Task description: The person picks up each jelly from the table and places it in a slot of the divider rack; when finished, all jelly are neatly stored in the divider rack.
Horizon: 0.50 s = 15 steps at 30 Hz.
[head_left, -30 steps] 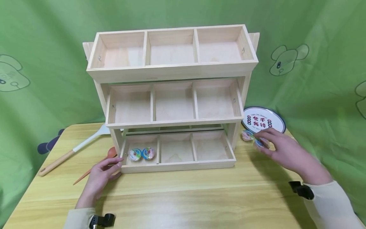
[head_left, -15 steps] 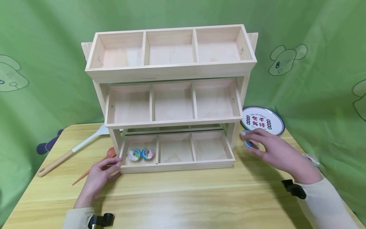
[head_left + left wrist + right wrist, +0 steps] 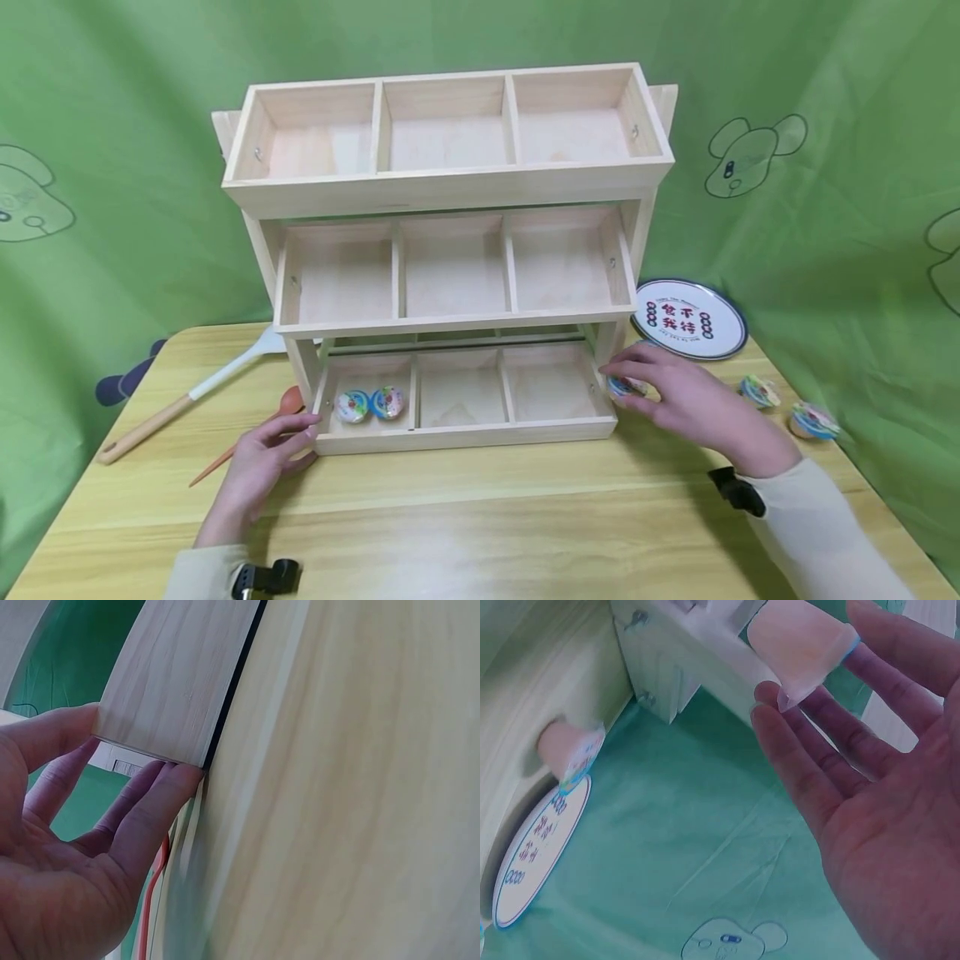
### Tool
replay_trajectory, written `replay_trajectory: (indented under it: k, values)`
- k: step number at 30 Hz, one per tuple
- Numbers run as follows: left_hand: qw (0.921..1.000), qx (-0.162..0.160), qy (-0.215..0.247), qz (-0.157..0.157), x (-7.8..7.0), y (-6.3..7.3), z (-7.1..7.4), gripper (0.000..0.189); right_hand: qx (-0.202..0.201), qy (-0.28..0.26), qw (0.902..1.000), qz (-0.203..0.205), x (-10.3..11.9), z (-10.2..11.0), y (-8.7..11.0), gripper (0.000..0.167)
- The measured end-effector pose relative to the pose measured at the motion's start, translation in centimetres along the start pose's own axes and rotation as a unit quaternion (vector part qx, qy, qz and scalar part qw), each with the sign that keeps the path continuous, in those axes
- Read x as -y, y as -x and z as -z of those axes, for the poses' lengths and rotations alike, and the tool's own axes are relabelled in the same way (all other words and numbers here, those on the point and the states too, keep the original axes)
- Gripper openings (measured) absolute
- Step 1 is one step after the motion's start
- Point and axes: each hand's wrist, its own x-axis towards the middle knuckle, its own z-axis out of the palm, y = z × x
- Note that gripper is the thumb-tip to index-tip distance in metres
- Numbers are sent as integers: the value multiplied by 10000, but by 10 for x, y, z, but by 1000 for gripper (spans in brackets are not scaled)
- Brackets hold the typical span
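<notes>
A three-tier wooden rack (image 3: 450,187) stands on the table. In the left compartment of its bottom tray (image 3: 465,433) lie two small jelly cups (image 3: 352,406) (image 3: 389,402). My left hand (image 3: 303,437) holds that tray's front left corner between thumb and fingers, and the left wrist view shows the wood (image 3: 187,675) pinched in this hand (image 3: 135,750). My right hand (image 3: 617,383) pinches another jelly cup (image 3: 627,387) at the tray's right end. In the right wrist view this cup (image 3: 802,637) sits at my fingertips (image 3: 769,701), foil side away.
Two more jelly cups (image 3: 759,390) (image 3: 813,421) lie on the table to the right. A round printed plate (image 3: 690,319) sits behind my right hand with one cup (image 3: 574,750) beside it. Left of the rack lie a spatula (image 3: 187,392) and a spoon (image 3: 288,402).
My right hand has moved left from beside the plate to the right end of the bottom tray, carrying a jelly cup. The left hand has stayed on the tray corner.
</notes>
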Motion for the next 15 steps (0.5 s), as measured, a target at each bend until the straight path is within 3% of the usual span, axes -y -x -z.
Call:
replay_trajectory:
  k: [15]
  values:
    - [9998, -34, 187, 72, 1, -1, -1, 37, 371, -166, 9992, -27, 19, -11, -19, 34]
